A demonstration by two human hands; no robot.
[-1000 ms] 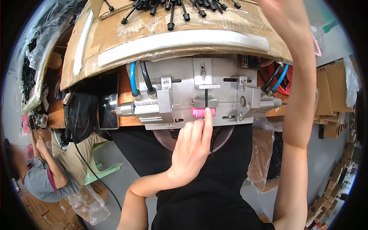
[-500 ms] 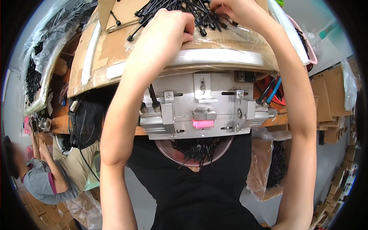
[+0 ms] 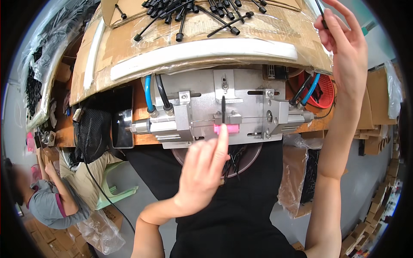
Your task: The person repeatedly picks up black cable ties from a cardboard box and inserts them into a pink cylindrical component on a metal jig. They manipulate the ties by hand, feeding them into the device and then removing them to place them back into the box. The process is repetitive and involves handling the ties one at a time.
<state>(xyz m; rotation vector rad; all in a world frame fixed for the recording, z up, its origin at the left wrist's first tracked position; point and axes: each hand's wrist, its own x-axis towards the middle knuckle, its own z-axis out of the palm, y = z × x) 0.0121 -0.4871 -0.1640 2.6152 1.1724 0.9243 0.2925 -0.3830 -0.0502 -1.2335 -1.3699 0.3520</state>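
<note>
My left hand [image 3: 200, 174] is in front of a metal clamping fixture [image 3: 254, 109], index finger stretched toward the pink block [image 3: 230, 128] at its middle. A slim black rod [image 3: 223, 111] runs upward from that fingertip, over the block and the small metal rest behind it; the thumb is hidden, and the fingers appear closed on the rod's near end. Raised at the far right, my right hand [image 3: 348, 51] pinches another black rod [image 3: 320, 12] between thumb and fingers. Several knob-headed black rods [image 3: 180, 30] lie piled on the cardboard surface [image 3: 258, 36] beyond the fixture.
Pneumatic cylinders [image 3: 163, 127] with blue and black hoses flank the fixture. Below its front edge is a bowl [image 3: 254, 161] of black rods. A red basket [image 3: 325, 92] stands right, and a black mesh bag [image 3: 98, 137] hangs left. Another person [image 3: 51, 202] sits far left.
My left hand has come back from the rod pile to the fixture, with a black rod at its fingertip. My right hand has moved right, away from the pile, carrying a rod.
</note>
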